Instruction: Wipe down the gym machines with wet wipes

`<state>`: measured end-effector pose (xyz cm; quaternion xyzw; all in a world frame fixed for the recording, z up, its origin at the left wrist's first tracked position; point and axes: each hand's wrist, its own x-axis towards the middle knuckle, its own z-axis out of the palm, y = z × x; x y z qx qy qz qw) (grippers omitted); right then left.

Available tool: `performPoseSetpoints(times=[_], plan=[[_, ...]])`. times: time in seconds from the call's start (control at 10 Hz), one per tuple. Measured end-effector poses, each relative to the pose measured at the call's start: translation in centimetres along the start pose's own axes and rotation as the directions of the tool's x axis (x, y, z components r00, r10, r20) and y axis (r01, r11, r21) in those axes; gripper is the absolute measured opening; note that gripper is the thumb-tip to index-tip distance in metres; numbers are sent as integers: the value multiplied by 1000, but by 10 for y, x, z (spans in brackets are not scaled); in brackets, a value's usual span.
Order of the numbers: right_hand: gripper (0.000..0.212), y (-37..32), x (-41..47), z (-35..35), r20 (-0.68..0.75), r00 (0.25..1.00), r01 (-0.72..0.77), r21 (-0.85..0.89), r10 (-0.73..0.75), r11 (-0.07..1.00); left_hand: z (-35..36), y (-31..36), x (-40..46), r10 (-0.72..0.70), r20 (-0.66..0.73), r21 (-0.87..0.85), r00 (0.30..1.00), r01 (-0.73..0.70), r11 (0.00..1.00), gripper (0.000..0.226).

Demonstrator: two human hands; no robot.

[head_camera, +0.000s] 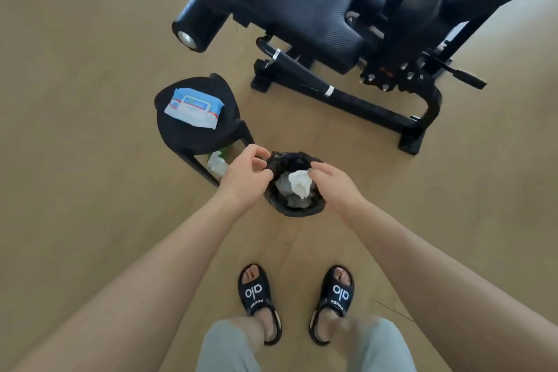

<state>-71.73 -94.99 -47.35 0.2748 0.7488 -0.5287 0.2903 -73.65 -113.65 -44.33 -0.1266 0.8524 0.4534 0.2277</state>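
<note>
Now the left hand [244, 174] pinches the bin bag [294, 184] rim, right hand [333, 180] relaxed, empty, used wipe [299, 183] just under it in the bin; pack of wipes [194, 107] on table [181, 133] nearby. Keep bag mouth wide, pls push wipe fully in

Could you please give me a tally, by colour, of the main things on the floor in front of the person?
Black: 5 – stool, bin with its liner, gym machine, two sandals.
White: 1 – crumpled wipe in the bin.
White and blue: 1 – wet wipes pack on the stool.
Total: 7.
</note>
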Motion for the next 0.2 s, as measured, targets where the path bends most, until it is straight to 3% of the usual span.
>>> performPoseSetpoints(times=[0.1,0.2], plan=[[42,31,41,3,-1,1000,15,-116,-15,993,21,-38,29,-1,-16,-24,1000,1,1000,25],[34,58,76,1,-78,996,43,-18,-44,999,38,-66,53,25,-78,-75,997,-31,997,21]])
